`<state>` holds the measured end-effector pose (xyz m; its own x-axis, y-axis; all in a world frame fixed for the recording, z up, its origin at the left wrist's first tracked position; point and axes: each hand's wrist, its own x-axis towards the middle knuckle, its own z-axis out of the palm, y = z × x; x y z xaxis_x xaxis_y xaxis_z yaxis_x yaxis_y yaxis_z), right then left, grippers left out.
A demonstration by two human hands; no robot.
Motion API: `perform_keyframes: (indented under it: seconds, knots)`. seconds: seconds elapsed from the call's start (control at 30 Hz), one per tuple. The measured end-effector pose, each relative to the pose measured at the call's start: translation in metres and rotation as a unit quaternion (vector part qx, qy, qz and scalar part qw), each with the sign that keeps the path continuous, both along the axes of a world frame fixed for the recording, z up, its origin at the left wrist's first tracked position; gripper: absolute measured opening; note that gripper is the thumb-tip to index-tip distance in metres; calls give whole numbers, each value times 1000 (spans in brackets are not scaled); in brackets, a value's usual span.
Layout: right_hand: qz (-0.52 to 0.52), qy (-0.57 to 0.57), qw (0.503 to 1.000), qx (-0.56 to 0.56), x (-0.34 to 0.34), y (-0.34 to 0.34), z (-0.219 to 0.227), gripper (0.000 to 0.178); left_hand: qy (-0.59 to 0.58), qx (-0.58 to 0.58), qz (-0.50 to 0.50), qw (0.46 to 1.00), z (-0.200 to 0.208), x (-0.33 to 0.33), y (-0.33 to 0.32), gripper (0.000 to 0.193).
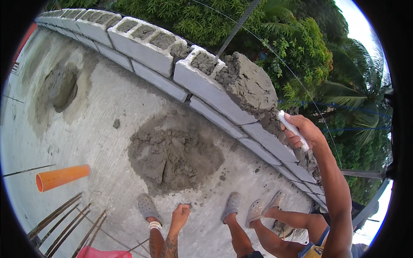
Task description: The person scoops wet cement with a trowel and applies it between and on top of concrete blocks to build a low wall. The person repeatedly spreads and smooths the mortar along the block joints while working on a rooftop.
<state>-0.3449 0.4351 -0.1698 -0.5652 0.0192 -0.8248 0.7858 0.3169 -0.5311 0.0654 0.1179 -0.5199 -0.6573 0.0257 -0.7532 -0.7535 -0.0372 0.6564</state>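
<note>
Right hand (303,131), raised at the right of the view, fingers wrapped around a white tool handle (292,129) pressed against the wet mortar heap (249,88) at the end of the block wall; the tool's working end is hidden behind the hand and mortar, so its kind cannot be told. Left hand (180,213), low at centre, curled into a loose fist, holding nothing, hanging above the concrete floor (99,129). Near items: grey clog on one foot (147,206) beside the left hand, a pale band at that ankle; further grey clogs (232,206) and bare legs to the right, whose owner cannot be told; a patch of red-pink material (103,253) at the bottom edge, unlabelled; rusty reinforcing rods (60,223) lying fanned at lower left. Middle: orange plastic pipe (62,177), cylindrical, lying on the floor well left of the hands; a dark mound of mixed mortar (172,155) on the floor between pipe and wall. Further: a second, smaller mortar patch (60,88) at upper left; grey hollow-block wall (146,47) running diagonally, cores filled. Far: a steel bar (236,28) rising from the wall top, thin guide strings, dense green foliage (292,47) beyond.
</note>
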Motion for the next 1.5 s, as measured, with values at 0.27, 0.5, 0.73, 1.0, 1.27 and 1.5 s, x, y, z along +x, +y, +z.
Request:
perform_keyframes:
  seconds: [0.27,0.5,0.73,1.0,1.27,1.5]
  knots:
    - [238,237,883,329,-110,-58,-33,51,7,-15,-5,1000,-3,-4,2,23]
    - [347,400,718,452,-68,-113,-110,35,21,-17,-10,1000,-3,2,0,20]
    - [299,393,747,446,-8,-65,-87,37,-7,6,7,1000,11,-5,-5,21]
    - [-20,407,883,235,105,-164,-120,31,-1,12,20,1000,-2,3,-2,21]
    - [-48,355,907,221,106,-128,-281,41,-6,7,12,1000,4,15,-7,22]
    - [-92,279,954,54,116,-159,-213,43,-7,24,30,999,12,4,-8,21]
